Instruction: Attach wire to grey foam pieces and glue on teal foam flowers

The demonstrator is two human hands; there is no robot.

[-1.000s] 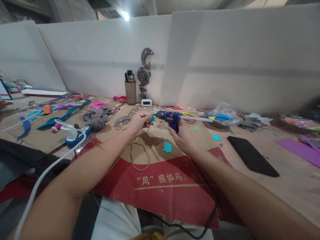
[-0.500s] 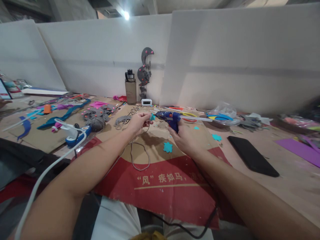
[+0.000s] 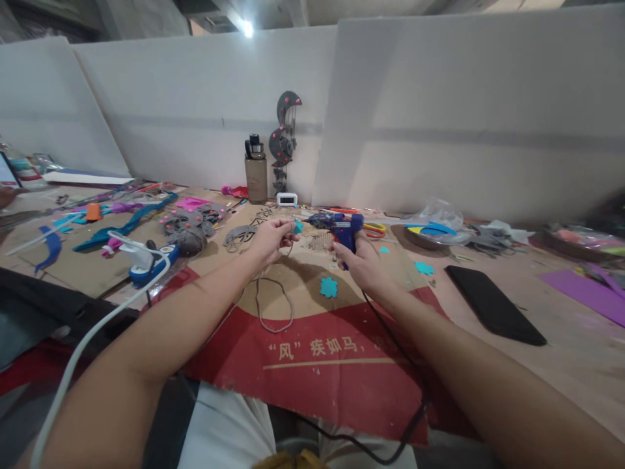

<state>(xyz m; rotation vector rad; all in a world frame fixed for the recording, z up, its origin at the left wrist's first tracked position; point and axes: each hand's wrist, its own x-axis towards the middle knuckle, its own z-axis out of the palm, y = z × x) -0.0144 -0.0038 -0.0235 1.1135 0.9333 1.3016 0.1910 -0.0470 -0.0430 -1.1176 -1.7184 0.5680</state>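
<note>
Between the thumb and fingers of my left hand (image 3: 271,243) is a small turquoise cutout (image 3: 297,227), with grey cord (image 3: 276,280) trailing below onto the cardboard. My right hand (image 3: 364,260) is wrapped round the handle of a dark blue hot glue gun (image 3: 342,229). Its nozzle points left, close to the cutout; whether they touch I cannot tell. A turquoise flower-shaped cutout (image 3: 329,287) lies flat on the cardboard (image 3: 312,391) below my hands. Another turquoise cutout (image 3: 424,268) rests farther right.
A black phone (image 3: 493,303) lies at right. Behind my hands stand a bottle (image 3: 256,172) and a small white clock (image 3: 286,199). Left are grey yarn (image 3: 190,241) and a blue power strip (image 3: 153,266) with a white cable (image 3: 92,332). The glue gun's black cord (image 3: 395,339) crosses the cardboard.
The glue gun has drawn back slightly to the right, away from the cutout, and tilts differently with my right hand. My left hand stays nearly still.
</note>
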